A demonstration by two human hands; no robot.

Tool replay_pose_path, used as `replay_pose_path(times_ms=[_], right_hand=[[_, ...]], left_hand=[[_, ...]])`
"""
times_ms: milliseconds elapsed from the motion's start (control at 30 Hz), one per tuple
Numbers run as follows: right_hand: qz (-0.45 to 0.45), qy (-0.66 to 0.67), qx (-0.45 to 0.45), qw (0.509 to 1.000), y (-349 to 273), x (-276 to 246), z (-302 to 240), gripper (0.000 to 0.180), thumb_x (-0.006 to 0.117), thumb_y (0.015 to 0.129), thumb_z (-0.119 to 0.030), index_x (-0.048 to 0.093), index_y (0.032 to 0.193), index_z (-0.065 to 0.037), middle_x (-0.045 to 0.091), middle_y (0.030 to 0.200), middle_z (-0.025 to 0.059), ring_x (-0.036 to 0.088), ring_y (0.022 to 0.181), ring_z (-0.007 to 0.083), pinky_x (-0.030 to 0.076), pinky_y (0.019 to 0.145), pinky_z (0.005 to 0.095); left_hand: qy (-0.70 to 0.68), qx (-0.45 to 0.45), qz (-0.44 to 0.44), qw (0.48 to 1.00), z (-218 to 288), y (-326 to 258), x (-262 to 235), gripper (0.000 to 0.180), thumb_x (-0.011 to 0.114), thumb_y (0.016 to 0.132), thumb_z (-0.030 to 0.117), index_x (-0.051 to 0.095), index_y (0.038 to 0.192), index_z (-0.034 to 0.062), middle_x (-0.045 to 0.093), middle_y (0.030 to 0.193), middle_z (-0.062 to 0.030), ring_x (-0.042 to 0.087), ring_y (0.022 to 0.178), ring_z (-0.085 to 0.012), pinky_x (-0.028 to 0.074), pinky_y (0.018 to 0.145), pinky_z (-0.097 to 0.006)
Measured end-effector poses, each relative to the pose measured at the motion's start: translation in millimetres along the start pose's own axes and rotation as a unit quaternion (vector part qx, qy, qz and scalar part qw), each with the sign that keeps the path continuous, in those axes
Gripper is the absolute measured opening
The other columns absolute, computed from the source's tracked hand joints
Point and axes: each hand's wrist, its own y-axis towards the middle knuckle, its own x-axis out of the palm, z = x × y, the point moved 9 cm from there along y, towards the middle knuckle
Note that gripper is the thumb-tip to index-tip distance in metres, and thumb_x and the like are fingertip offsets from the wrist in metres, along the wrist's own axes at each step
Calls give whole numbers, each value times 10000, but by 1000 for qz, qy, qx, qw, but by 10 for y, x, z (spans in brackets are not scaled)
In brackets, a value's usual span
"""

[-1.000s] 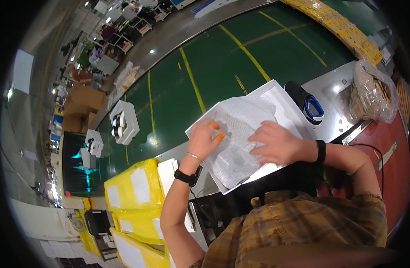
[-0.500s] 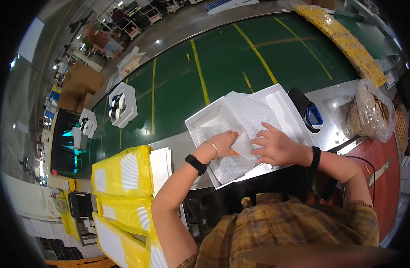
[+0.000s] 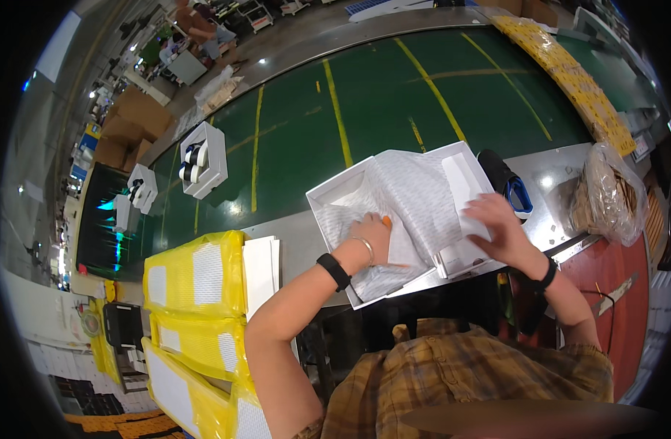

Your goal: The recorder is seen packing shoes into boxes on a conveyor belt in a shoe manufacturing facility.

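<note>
An open white shoebox (image 3: 323, 196) lies before me, lined with patterned white tissue paper (image 3: 412, 183). My left hand (image 3: 372, 240) is inside its left part, fingers curled on the tissue around a small orange thing (image 3: 387, 220), mostly hidden by the fingers. My right hand (image 3: 502, 228) is over the box's right side, fingers apart and nothing visible in them, slightly blurred. A dark shoe with a blue lining (image 3: 512, 192) sits on the metal table edge, just right of the box.
Yellow-wrapped packs (image 3: 196, 274) and white sheets (image 3: 262, 267) are at my left. Boxes with black-and-white shoes (image 3: 217, 164) sit on the green conveyor belt (image 3: 291, 132). At right are a plastic bag of brown paper (image 3: 610, 194) and a long yellow-wrapped strip (image 3: 562, 77).
My right hand has let go of the tissue and moved right, over the box's right side. The tissue now spreads flatter there. My left hand has shifted slightly right.
</note>
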Motion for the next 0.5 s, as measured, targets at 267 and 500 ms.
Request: replay_pose_path(times_ms=[267,500], right_hand=[[133,-160,186,960,-909,-570,753,561,751,698,-82,571,1230,-80,373,1473,202,398,1306,436,327,1092,483],[132,14,274,952,-1070,-322,1284,555,749,715,-78,541,1229,-88,356,1494,205,471,1273,387,456,946,407]], left_hand=[[42,-42,-36,998,-53,-89,-105,472,711,750,270,640,1098,-40,592,1167,-225,586,1102,-356,514,852,-433],[-53,40,-8,998,263,-42,22,384,717,763,334,707,978,17,684,945,-208,660,917,-369,537,805,-441]])
